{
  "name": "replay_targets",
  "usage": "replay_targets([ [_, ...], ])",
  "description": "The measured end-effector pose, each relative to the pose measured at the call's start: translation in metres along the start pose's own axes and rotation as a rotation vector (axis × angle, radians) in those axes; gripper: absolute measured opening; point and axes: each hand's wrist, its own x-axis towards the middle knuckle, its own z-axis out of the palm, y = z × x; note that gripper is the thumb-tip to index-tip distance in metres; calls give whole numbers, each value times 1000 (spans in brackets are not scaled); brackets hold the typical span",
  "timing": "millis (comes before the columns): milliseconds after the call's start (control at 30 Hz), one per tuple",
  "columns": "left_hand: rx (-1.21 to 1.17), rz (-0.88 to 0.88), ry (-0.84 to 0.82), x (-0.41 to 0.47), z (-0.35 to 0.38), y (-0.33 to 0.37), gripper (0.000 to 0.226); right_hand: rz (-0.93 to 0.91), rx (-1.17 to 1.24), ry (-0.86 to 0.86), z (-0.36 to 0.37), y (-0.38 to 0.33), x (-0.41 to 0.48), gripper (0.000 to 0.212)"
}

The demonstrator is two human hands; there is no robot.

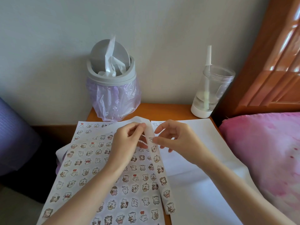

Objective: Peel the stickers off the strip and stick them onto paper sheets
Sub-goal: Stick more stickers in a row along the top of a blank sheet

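Head view, looking down on a small wooden table (170, 111). At 9 o'clock stands a rolled purple mat (14, 135). At 7 o'clock a sticker-covered sheet (84, 168) lies flat, filled with rows of little bear stickers. At 11 o'clock a grey bin (112, 82) with a lilac liner sits against the wall.

Near the centre, the left hand (128, 143) pinches the upper part of the strip (163, 181), which trails down towards 6 o'clock along that sheet's right edge. The right hand (175, 140), fingers curled, touches a sticker on the strip with its thumb tip; whether it has a hold cannot be told.

At 4 o'clock lies a white sheet (203, 159), at 2 o'clock a clear cup (211, 88) with a straw, and at 3 o'clock pink bedding (267, 151).
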Motion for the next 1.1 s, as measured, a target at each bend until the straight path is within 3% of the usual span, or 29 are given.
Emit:
replay_targets([
  [300,-72,-46,-99,-2,1,3,39,-34,4,51,5,5,-1,4],
  [500,-16,-1,-147,-1,1,0,24,-91,-6,112,8,7,-1,9],
  [1100,68,6,-144,1,1,-6,21,-271,-277,257,13,17,0,6],
])
